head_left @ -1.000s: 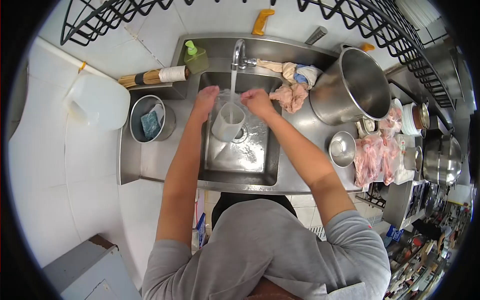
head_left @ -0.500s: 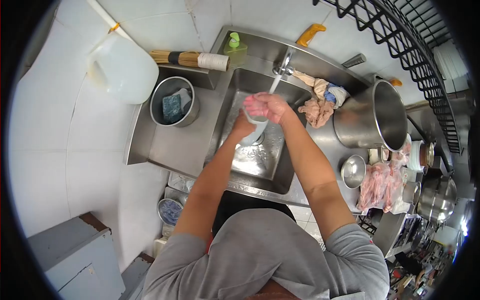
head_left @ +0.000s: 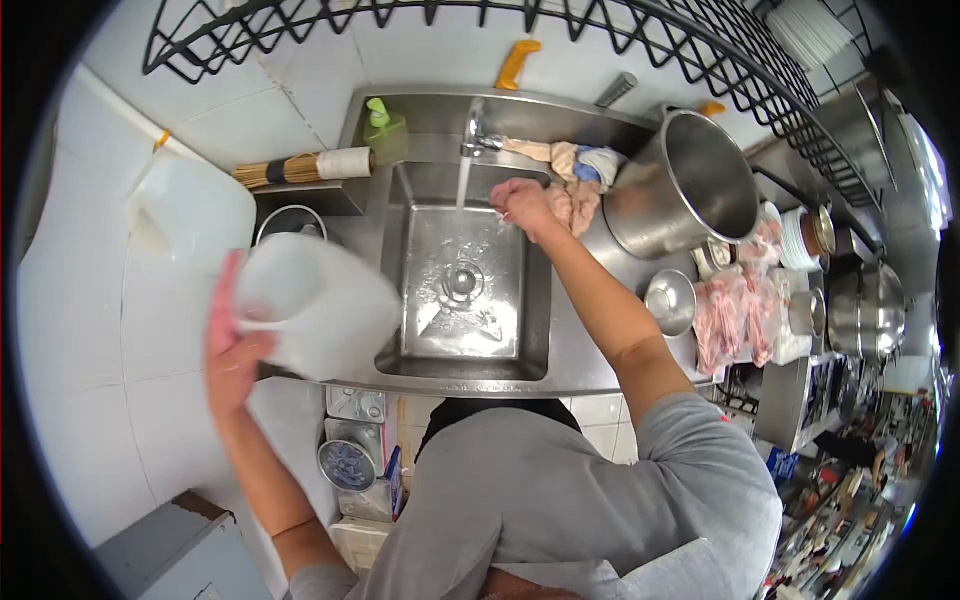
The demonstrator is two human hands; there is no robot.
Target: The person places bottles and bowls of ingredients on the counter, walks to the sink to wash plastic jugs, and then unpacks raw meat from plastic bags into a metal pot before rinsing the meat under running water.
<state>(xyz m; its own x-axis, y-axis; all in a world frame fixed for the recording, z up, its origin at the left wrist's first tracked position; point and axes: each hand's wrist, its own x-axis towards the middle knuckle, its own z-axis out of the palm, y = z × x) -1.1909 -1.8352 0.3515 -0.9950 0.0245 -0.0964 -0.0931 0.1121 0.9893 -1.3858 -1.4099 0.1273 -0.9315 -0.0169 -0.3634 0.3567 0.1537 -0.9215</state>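
My left hand (head_left: 232, 350) grips a white translucent plastic container (head_left: 325, 305) at the left, over the sink's left counter; both are blurred by motion. The container partly covers a metal pot (head_left: 290, 222). Above the right part of the sink basin (head_left: 535, 340) is my right hand (head_left: 522, 207), its fingers curled together, and whether they hold anything is too small to tell. Beside that hand lie crumpled cloths (head_left: 575, 185). Water runs from the faucet (head_left: 473, 135) into the basin.
A green pump bottle (head_left: 383, 132) and a bamboo brush (head_left: 300, 167) are behind the basin at left. On the right are a large steel pot (head_left: 685, 190), a metal bowl (head_left: 670, 302) and bagged meat (head_left: 735, 315). A black wire rack (head_left: 690, 45) hangs above.
My left hand has swung left out of the basin, carrying the container. My right hand has left the water stream and its fingers have closed. The view has shifted.
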